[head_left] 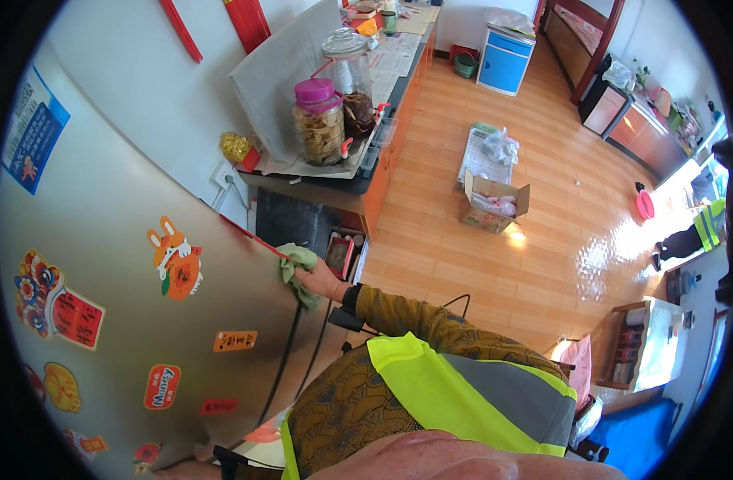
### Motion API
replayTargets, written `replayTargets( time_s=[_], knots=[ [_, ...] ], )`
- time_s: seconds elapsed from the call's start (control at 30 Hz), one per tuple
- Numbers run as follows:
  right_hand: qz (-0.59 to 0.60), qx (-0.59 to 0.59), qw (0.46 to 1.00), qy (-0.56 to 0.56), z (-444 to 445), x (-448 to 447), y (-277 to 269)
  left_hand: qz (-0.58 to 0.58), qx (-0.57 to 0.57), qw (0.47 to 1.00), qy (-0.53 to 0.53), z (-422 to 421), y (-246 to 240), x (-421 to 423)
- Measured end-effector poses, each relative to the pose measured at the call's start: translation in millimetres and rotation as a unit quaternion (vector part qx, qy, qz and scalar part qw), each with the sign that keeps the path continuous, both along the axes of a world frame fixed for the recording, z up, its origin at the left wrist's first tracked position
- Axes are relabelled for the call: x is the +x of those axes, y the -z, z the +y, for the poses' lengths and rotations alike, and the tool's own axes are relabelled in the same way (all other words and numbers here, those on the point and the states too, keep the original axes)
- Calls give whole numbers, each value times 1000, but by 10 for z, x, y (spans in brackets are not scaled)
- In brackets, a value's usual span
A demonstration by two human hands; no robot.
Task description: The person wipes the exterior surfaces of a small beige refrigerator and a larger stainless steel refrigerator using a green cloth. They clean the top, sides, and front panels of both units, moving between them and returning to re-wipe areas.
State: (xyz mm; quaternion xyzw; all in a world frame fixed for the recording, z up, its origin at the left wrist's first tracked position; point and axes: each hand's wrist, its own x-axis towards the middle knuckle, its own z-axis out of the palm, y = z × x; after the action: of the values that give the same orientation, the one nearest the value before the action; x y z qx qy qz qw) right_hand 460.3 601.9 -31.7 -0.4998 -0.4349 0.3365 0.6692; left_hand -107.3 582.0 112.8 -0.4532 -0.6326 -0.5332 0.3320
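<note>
My right hand [321, 281] grips a crumpled green cloth [303, 267] and presses it against the edge of a grey metallic refrigerator door [120, 240]. Stickers and magnets cover the door, among them a rabbit magnet [175, 258] and a lion-head one [39, 294]. At the bottom left, my left hand [183, 471] is only partly in view by the lower part of the door; its fingers are hidden. Beyond the cloth stands a black counter [366, 180] bearing a glass jar with a purple lid [318, 123] and a larger glass jar [351, 78].
An open cardboard box [492, 219] with bags inside sits on the wooden floor beside a white rack [474, 153]. A blue cabinet [504, 63] stands by the back wall. Another person [699, 231] in a yellow vest is at the far right, near a pink basin [644, 205].
</note>
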Motion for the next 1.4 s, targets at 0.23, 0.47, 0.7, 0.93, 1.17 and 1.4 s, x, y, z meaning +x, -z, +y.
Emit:
replayTargets(
  time_s=[0.23,0.47,0.7,0.93,1.17,1.4],
  knots=[
    [-24,-5,999,38,-4,-72,-77,-277,207,858,379,119,-143,230],
    [-40,73,996,38,110,-31,-61,-171,127,963,164,-7,-271,371],
    [-98,-144,983,53,73,8,493,-278,132,918,250,-56,-302,397],
    [-92,2,990,110,107,-132,41,-266,81,941,193,-73,-464,805],
    [-122,-14,985,119,135,-89,258,-259,47,957,126,-152,-654,940],
    [-156,-19,983,94,-11,-68,70,-277,68,953,100,-132,-665,994]
  ],
)
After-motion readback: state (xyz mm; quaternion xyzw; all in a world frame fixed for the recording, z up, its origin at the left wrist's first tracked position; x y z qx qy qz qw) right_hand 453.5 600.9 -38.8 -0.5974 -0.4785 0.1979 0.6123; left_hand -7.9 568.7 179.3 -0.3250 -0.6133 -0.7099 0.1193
